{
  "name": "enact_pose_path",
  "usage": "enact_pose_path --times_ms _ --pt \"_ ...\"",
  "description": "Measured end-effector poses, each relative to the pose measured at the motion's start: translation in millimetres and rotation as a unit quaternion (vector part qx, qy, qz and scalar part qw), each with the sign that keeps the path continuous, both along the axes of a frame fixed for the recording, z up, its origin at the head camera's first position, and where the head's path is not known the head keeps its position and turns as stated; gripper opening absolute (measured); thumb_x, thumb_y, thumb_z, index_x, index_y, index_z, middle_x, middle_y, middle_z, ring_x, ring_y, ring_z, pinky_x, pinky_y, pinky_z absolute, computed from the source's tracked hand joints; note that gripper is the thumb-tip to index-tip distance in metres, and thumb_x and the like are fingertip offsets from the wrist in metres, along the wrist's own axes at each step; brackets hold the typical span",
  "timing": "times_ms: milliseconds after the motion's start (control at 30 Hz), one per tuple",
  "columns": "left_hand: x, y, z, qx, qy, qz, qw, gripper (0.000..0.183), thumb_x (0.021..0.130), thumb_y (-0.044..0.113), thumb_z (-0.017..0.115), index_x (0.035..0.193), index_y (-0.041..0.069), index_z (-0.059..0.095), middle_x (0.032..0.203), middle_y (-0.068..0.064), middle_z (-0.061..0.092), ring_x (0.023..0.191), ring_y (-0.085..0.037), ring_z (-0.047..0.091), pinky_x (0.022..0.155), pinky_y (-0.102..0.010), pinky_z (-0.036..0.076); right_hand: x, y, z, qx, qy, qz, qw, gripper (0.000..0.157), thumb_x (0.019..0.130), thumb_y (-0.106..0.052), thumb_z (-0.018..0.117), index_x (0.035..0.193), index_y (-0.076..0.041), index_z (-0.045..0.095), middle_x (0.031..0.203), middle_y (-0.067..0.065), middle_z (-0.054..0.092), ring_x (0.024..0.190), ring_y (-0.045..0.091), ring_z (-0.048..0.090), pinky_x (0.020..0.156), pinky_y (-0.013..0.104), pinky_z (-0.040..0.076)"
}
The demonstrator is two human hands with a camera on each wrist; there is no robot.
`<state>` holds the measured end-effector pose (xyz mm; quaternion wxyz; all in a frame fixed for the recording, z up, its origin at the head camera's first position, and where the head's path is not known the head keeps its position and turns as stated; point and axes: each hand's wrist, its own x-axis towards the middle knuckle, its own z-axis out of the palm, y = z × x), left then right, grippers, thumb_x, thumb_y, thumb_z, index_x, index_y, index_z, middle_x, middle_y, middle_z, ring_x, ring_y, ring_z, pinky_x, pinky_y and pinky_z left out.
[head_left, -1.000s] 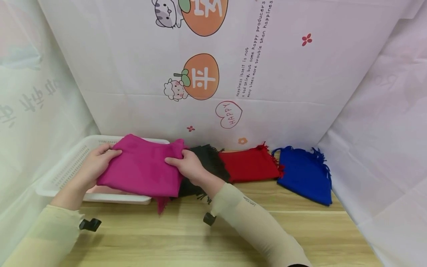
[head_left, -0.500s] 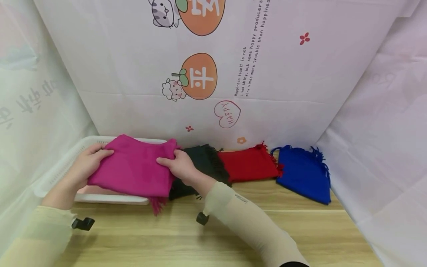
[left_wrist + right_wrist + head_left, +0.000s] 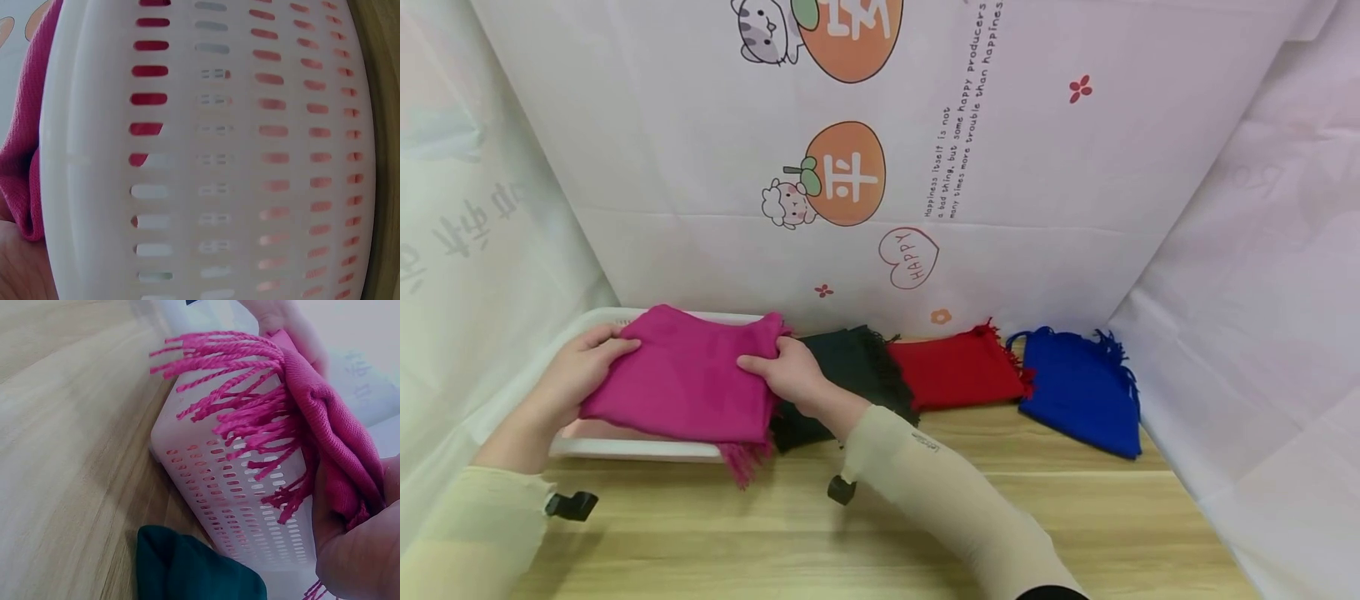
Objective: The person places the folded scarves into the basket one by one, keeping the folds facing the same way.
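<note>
Both hands hold a folded magenta scarf (image 3: 685, 375) above a white plastic basket (image 3: 640, 450). The left hand (image 3: 576, 371) grips its left edge, thumb on top. At the right edge the right hand (image 3: 790, 375) pinches it, also with the thumb on top. Magenta fringe (image 3: 250, 412) hangs from the scarf beside the basket's wall in the right wrist view. Through the slots of the basket (image 3: 94, 156) in the left wrist view, some magenta and pale pink show. The scarf hides most of the basket's inside.
To the right of the basket lie a folded dark green scarf (image 3: 842, 367), a red scarf (image 3: 955, 371) and a blue scarf (image 3: 1078, 392), all fringed. They rest on a wooden table (image 3: 850, 542). White printed sheets (image 3: 1000, 167) wall in the back and sides.
Both hands have carried the magenta scarf to the left, further over the basket. More of the dark green scarf shows now. The red and blue scarves lie as before.
</note>
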<state>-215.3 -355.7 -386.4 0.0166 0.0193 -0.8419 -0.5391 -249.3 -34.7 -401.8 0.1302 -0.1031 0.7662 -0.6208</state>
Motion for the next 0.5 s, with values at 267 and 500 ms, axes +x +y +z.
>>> enact_pose_path --times_ms 267,500 --pt "0.6 -6 2.3 0.003 -0.008 -0.001 1.0 0.012 0.115 0.037 0.061 0.116 0.032 0.072 0.1 0.019 0.066 0.074 -0.012 0.067 0.065 -0.031 0.06 -2.6 -8 2.8 0.022 0.002 -0.004 1.0 0.03 0.104 -0.027 0.082 0.121 -0.008 0.069 0.1 0.001 0.074 0.084 0.018 0.075 0.08 0.038 0.066" --pt "3.5 -12 1.7 0.002 -0.007 0.004 1.0 0.011 0.115 0.035 0.061 0.113 0.034 0.072 0.092 0.016 0.066 0.067 -0.013 0.066 0.06 -0.031 0.058 -2.3 -14 8.0 0.042 0.003 0.001 0.999 0.032 0.104 -0.027 0.082 0.122 -0.007 0.067 0.102 0.001 0.072 0.084 0.016 0.074 0.079 0.038 0.066"
